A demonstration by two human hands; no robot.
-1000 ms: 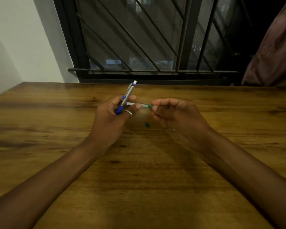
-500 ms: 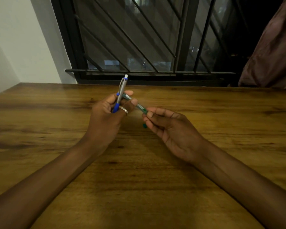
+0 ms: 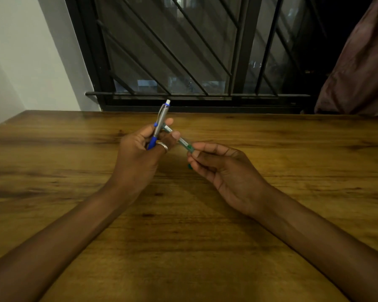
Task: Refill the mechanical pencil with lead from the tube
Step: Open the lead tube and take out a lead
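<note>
Gripping the mechanical pencil (image 3: 160, 124) in the left hand (image 3: 138, 155), eraser end up, over the far middle of the table (image 3: 52, 171). Pinching the lead tube (image 3: 181, 142) alongside in the same hand, nipping its near-right end with the right hand (image 3: 225, 171). Leaving a small green cap (image 3: 189, 166) lying just below. Probably drawing out a lead; next, needing a delicate pinch, straight pull.

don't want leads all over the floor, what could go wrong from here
The left hand grips both the mechanical pencil and the lead tube; that crowded hold could let one slip. The right hand pinches the tube's green end; if that end is open, leads may spill out. A green piece, probably the cap, lies loose on the table beside that hand and could be knocked away.
</note>
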